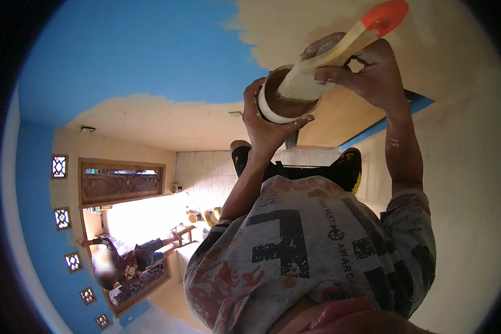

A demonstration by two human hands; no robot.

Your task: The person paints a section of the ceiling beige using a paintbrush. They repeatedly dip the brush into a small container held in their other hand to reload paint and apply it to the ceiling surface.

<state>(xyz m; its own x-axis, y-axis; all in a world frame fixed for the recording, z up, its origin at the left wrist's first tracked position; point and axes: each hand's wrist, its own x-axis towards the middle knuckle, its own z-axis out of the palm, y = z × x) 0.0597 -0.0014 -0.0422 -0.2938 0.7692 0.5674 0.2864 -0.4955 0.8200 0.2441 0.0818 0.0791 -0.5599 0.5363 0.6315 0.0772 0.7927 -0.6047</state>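
Observation:
My left hand is wrapped round a white round paint container holding tan-brown paint. My right hand grips a wide paintbrush with a pale wooden handle and red end, tilted up to the right. The brush's bristles, coated in pale paint, are in the mouth of the container. Both hands and my forearms are smeared with paint. Behind them is a wall painted partly blue and partly beige.
At lower left another person is at a wooden stool beside a bright doorway. Containers stand on the tiled floor. Small patterned vent openings line the left wall. A wood-coloured panel lies beyond my hands.

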